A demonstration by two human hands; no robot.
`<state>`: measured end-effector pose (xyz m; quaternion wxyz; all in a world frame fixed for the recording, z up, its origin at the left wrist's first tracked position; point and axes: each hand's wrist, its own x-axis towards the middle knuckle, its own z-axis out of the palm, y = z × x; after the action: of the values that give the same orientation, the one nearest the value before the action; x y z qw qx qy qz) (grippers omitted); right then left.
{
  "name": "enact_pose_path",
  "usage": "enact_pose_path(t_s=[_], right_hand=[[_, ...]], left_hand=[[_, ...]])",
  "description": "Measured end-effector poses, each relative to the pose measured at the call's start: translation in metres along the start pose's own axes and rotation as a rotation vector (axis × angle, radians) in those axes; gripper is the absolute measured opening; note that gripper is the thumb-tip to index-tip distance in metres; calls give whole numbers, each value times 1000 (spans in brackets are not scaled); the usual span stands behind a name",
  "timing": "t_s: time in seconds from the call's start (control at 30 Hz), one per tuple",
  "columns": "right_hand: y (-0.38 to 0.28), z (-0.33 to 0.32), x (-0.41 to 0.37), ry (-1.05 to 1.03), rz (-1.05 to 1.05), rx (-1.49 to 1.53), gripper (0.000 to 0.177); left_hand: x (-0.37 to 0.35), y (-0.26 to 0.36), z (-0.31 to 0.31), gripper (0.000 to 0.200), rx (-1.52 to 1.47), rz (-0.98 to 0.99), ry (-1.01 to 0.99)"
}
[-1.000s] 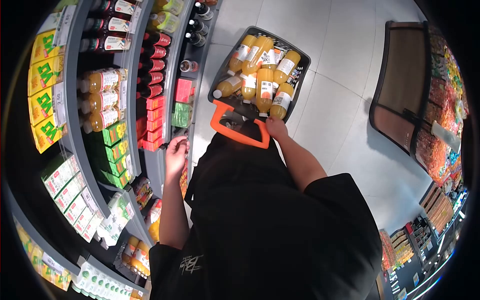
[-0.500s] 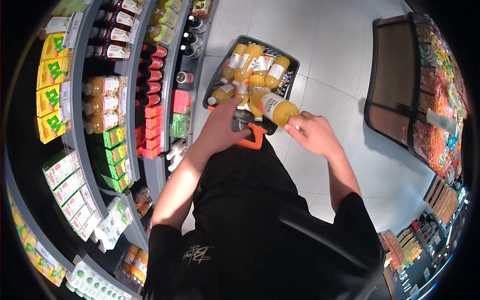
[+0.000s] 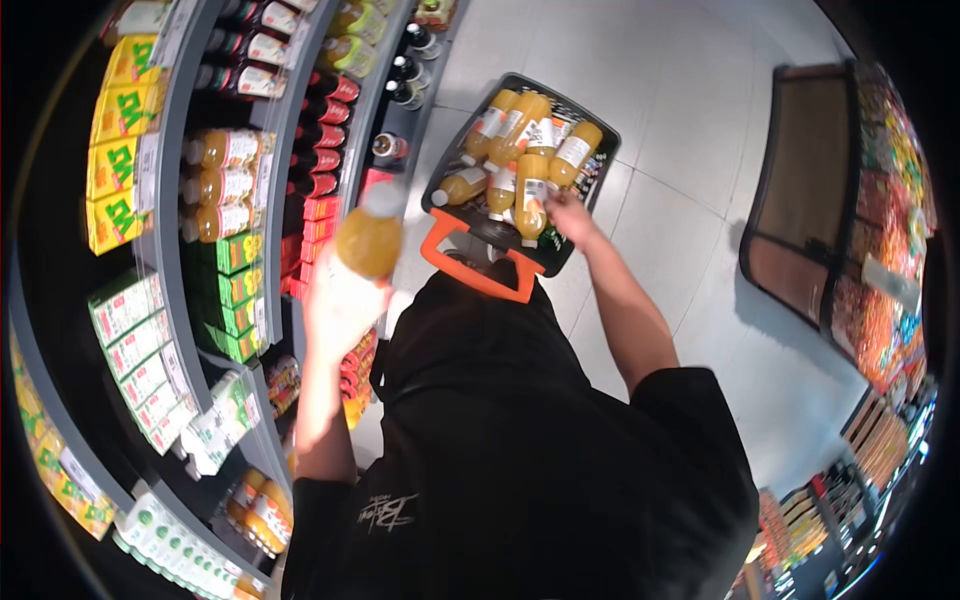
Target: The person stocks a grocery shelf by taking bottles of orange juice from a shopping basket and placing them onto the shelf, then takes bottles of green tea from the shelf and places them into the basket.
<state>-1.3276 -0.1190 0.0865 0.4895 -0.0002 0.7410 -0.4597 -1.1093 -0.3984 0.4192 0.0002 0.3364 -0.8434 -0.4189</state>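
The black shirt (image 3: 560, 480) nearest the lens carries pale script on its front, of which only a capital B reads with confidence. Above it the left hand (image 3: 338, 300) is wrapped round the lower part of a juice bottle (image 3: 368, 243), raised between the body and the shelving (image 3: 168, 200); the white cap is left clear of the fingers, probably because the broad body gives a fuller grip than the neck (both are too blurred for any label to be read). The orange handle (image 3: 480, 278) lies folded toward the person at the near end of the basket (image 3: 600, 165), which seems to leave the opening free to reach into. The right hand (image 3: 570, 218) is at the basket's right side, just beside one bottle; I cannot tell whether its curled fingers grip it. The orange bottles (image 3: 531, 195) in the basket lie at mixed angles, perhaps because that way they wedge against one another and cannot roll; their white labels bear print too small to read. On the shelving, yellow cartons (image 3: 122, 160) stand front-out in a row, presumably so their big green letters, seemingly "VLT", face shoppers. Far right, colourful packets (image 3: 875, 310) fill a display, their wording illegible.
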Motion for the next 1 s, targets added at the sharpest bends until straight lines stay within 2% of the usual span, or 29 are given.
enact_pose_path(t_s=[0.03, 0.07, 0.1, 0.17, 0.23, 0.27, 0.33, 0.37, 0.4, 0.43, 0.47, 0.5, 0.53, 0.57, 0.63, 0.67, 0.7, 0.77, 0.83, 0.93, 1.0], right_hand=[[6, 16, 1, 75, 84, -216, 53], [38, 31, 19, 62, 150, -371, 58], [19, 42, -3, 81, 135, -253, 54], [110, 72, 57, -84, -125, -444, 48], [165, 93, 84, 42, -137, -564, 44], [166, 95, 93, 14, -150, -720, 43], [157, 89, 109, -113, -179, -1136, 41], [150, 79, 109, -165, -153, -1160, 42], [145, 72, 108, -193, -49, -974, 44], [143, 67, 102, -135, 208, -288, 46], [137, 64, 95, -80, 361, 108, 48], [110, 69, 82, -110, 468, 243, 45], [127, 67, 92, -160, 510, 348, 43], [159, 58, 118, -157, 644, 295, 44], [146, 53, 106, -175, 615, 273, 45], [135, 59, 96, -175, 504, 228, 43], [125, 65, 86, -170, 394, 181, 41], [101, 79, 93, -5, 184, -32, 43], [81, 77, 97, 176, 40, -260, 44], [58, 27, 92, 331, -109, -517, 47], [33, -25, 93, 230, -154, -841, 49]], left_hand=[[-18, -19, -10, 82, -71, -22, 77], [-39, -42, -17, 81, -122, -56, 148], [-63, -66, -21, 80, -172, -91, 221], [-117, -102, -28, 80, -122, -303, 312], [-169, -130, -22, 79, 13, -623, 323], [-197, -142, -17, 79, 64, -789, 334], [-267, -180, 4, 79, -155, -982, 384], [-294, -186, 24, 79, -285, -1058, 421], [-311, -177, 37, 82, -161, -1223, 436], [-330, -166, 49, 84, -37, -1400, 437], [-361, -172, 65, 89, -120, -1486, 409], [-393, -183, 85, 94, -197, -1561, 376], [-420, -185, 102, 96, -238, -1614, 338], [-446, -185, 116, 98, -272, -1666, 286], [-489, -188, 141, 99, -351, -1670, 207], [-472, -158, 121, 96, -319, -1668, 192], [-489, -167, 133, 95, -339, -1662, 195], [-511, -198, 152, 94, -413, -1641, 162], [-498, -199, 140, 94, -444, -1667, 247], [-490, -221, 125, 95, -496, -1586, 368], [-494, -232, 117, 94, -515, -1527, 444]])
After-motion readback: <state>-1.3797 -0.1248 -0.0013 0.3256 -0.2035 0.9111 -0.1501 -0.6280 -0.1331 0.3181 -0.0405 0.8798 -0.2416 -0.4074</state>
